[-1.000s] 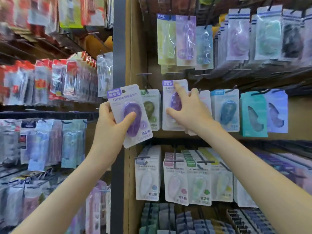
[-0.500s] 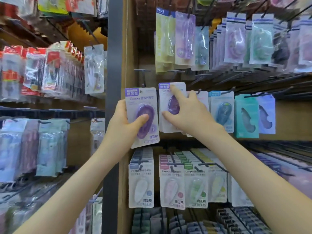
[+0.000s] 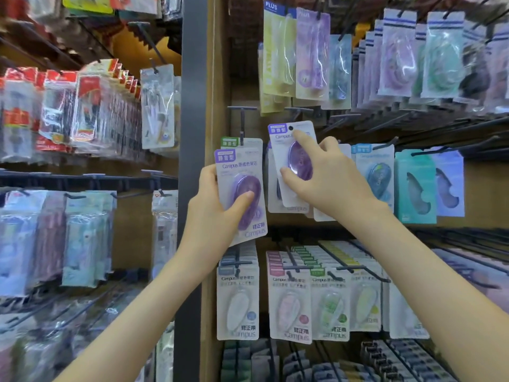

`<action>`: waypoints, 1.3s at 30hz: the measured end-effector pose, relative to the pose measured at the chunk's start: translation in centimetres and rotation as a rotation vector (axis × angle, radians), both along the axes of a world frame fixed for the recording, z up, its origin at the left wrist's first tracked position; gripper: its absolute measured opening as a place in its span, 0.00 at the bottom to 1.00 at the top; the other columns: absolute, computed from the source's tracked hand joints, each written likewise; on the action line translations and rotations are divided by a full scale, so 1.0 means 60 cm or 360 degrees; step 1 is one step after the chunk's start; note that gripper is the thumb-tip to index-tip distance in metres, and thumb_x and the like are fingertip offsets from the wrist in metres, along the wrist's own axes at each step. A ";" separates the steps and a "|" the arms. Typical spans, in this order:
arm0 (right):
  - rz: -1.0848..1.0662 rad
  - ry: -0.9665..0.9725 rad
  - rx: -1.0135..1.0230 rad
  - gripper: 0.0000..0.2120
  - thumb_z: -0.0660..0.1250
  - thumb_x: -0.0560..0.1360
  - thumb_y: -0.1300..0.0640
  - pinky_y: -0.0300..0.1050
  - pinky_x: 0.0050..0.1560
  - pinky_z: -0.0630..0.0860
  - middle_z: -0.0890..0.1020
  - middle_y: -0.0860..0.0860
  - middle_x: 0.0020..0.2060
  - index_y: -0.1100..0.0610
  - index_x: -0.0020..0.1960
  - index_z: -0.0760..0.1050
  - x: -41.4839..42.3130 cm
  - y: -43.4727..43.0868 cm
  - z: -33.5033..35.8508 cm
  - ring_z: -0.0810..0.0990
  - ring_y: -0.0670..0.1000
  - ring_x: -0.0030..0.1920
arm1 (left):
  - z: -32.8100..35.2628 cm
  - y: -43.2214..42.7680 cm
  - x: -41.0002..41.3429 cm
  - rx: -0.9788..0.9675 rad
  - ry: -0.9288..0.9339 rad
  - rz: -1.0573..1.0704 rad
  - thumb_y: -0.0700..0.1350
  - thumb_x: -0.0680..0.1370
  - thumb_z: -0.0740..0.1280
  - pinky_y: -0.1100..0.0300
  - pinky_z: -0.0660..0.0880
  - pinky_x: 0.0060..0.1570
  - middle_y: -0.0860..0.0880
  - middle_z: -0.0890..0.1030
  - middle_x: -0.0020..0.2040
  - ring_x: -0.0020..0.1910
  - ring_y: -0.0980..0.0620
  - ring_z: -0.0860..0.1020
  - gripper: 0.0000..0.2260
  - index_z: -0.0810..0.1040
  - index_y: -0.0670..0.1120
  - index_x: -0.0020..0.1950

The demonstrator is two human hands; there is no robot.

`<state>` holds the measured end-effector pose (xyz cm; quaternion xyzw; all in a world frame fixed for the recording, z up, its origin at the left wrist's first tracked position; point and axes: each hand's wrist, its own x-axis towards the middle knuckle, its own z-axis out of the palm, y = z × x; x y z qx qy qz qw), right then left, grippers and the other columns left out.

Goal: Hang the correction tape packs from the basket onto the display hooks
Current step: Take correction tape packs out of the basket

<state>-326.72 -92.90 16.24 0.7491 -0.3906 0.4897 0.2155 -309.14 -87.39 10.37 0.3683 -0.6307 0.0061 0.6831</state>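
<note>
Up at a stationery shop's wooden display wall (image 3: 219,78), seen from the head camera, a person raises both bare arms to a row of hanging blister cards. The left hand (image 3: 212,208) grips a purple correction tape pack on a white card (image 3: 242,194), thumb pressed on the clear bubble and fingers wrapped round the card's left edge. That card stands nearly upright and overlaps a green-labelled pack (image 3: 230,142) hanging from a black T-topped hook (image 3: 241,119).

Just to the right, the right hand (image 3: 327,180) holds a second purple correction tape pack (image 3: 285,150), tilted slightly and lifted above the matching cards behind it. The index finger stretches up the card towards its round hang hole, the thumb presses the lower left of the bubble, and the other fingers curl at the card's right edge. Whether a hook passes through that hole cannot be told.

Beside the right hand hang a blue tape pack (image 3: 377,175) and a teal card pack (image 3: 414,188). Below runs a row of pastel tape packs on white cards (image 3: 238,301). A grey upright post (image 3: 192,106) divides this wall from a blurred bay of red-topped packets (image 3: 82,106) on the left.
</note>
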 end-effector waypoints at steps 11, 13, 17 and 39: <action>-0.0017 -0.0015 0.0050 0.31 0.60 0.77 0.37 0.53 0.57 0.74 0.70 0.56 0.64 0.44 0.77 0.55 0.000 -0.010 -0.026 0.74 0.60 0.61 | -0.007 -0.008 -0.010 -0.0169 0.0034 0.0175 0.43 0.77 0.71 0.78 0.71 0.39 0.63 0.76 0.50 0.46 0.74 0.76 0.17 0.68 0.51 0.60; -0.0103 0.0045 0.0110 0.32 0.59 0.77 0.37 0.54 0.57 0.74 0.68 0.58 0.65 0.45 0.77 0.54 0.007 -0.014 -0.022 0.73 0.62 0.61 | -0.006 -0.008 -0.013 -0.0201 0.0047 0.0199 0.43 0.77 0.71 0.78 0.71 0.39 0.62 0.76 0.50 0.46 0.74 0.76 0.16 0.68 0.51 0.60; -0.0212 0.0076 0.0129 0.33 0.60 0.78 0.38 0.52 0.53 0.75 0.64 0.59 0.67 0.48 0.77 0.52 0.032 -0.030 -0.022 0.75 0.62 0.59 | -0.004 -0.010 -0.016 -0.0245 0.0048 0.0220 0.44 0.77 0.70 0.77 0.72 0.38 0.64 0.76 0.49 0.46 0.73 0.76 0.16 0.67 0.51 0.60; 0.0190 -0.0497 0.0004 0.23 0.63 0.79 0.52 0.50 0.66 0.63 0.66 0.54 0.66 0.50 0.73 0.65 -0.071 -0.067 -0.062 0.60 0.52 0.66 | 0.066 -0.067 -0.085 -0.0004 0.0126 -0.0331 0.42 0.78 0.69 0.50 0.81 0.52 0.52 0.80 0.60 0.57 0.53 0.81 0.24 0.64 0.59 0.69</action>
